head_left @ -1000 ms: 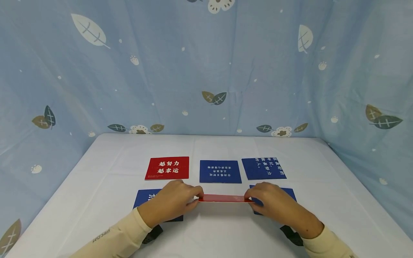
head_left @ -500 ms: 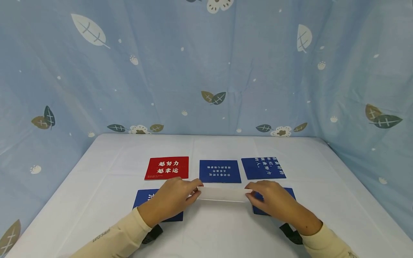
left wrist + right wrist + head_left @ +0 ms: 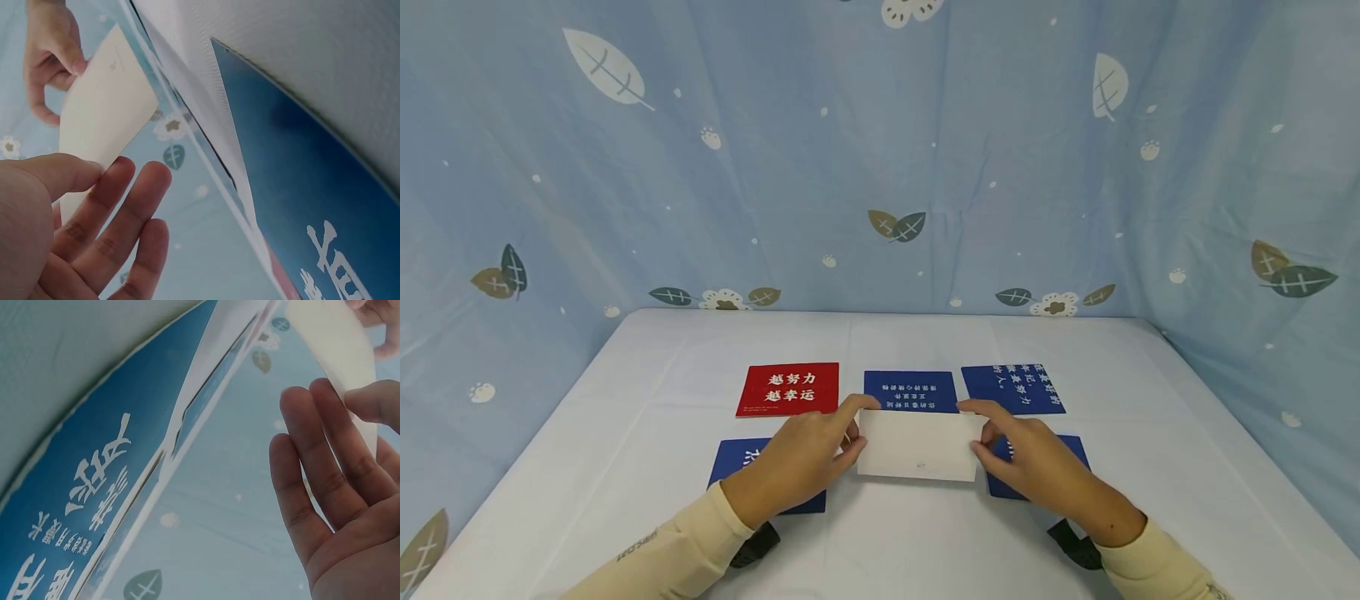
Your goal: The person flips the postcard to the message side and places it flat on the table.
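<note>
Pale card held between two hands above a table. The left hand (image 3: 801, 462) pinches the pale card (image 3: 917, 446) at its left edge between thumb and forefinger; the right hand (image 3: 1037, 458) grips the opposite edge likewise. The card is tilted, its blank-looking face toward the wearer, with a small printed mark near the lower edge; whether that edge touches the white-covered table (image 3: 917, 542) cannot be told. In the far row, left to right, lie a red card (image 3: 788, 390) with white characters, a middle blue card (image 3: 912, 383), its near edge hidden behind the pale card, and a far-right blue card (image 3: 1013, 390). A near-left blue card (image 3: 732, 458) and a near-right blue card (image 3: 1073, 448) lie partly hidden beneath the hands. Behind hangs a leaf-patterned blue cloth (image 3: 925, 125).
</note>
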A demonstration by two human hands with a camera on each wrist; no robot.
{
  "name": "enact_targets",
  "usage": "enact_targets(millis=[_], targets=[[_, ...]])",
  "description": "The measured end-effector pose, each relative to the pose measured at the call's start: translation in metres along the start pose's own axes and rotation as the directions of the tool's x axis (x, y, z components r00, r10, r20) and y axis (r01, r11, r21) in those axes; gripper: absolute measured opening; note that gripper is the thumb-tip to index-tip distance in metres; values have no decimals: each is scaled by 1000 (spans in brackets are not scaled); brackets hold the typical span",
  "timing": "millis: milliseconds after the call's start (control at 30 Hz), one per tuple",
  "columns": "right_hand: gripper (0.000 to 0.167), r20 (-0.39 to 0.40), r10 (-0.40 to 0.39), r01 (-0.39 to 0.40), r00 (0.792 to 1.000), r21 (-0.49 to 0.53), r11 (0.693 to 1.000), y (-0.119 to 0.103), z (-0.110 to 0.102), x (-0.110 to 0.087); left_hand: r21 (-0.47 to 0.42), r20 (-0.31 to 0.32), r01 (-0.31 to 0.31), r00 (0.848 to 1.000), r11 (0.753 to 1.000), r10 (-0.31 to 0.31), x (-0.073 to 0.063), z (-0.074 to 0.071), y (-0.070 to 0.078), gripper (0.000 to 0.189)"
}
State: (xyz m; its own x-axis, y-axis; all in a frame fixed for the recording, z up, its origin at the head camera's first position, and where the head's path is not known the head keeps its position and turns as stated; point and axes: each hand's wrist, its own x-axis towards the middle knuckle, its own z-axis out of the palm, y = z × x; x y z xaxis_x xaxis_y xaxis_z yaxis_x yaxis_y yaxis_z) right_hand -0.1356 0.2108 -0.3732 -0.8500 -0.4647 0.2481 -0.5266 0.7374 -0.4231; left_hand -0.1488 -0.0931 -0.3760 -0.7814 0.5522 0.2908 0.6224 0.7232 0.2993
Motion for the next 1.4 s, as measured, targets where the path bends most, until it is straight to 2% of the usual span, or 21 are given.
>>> enact_targets(millis=[100, 233, 367, 600, 867, 1100, 1400], targets=[[63, -8, 15, -15, 1000, 2, 1000, -1, 1, 0, -20, 13, 27, 1000, 999, -26, 0, 0, 0, 62], [58, 12, 25, -25, 1000, 19, 1000, -2, 2, 0, -36, 43, 53, 998, 998, -51, 0, -1, 1, 67], [52, 50, 30, -32, 998, 41, 999, -1, 1, 1, -46, 62, 46, 997, 998, -43, 0, -2, 1, 66], [53, 80, 56, -60, 995, 50, 997, -1, 4, 1, -64, 97, 32, 995, 997, -25, -1, -1, 1, 60], [52, 97, 48, -54, 994, 58, 997, 1, 7, 2, -72, 164, 39, 986, 997, -27, -2, 3, -1, 64], [54, 144, 60, -70, 988, 65, 995, 4, 10, 2, -88, 241, 76, 969, 993, -53, -2, 4, -1, 72], [63, 187, 69, -73, 980, 14, 997, 5, 14, 3, -94, 287, 45, 958, 995, -16, -4, 6, -2, 74]])
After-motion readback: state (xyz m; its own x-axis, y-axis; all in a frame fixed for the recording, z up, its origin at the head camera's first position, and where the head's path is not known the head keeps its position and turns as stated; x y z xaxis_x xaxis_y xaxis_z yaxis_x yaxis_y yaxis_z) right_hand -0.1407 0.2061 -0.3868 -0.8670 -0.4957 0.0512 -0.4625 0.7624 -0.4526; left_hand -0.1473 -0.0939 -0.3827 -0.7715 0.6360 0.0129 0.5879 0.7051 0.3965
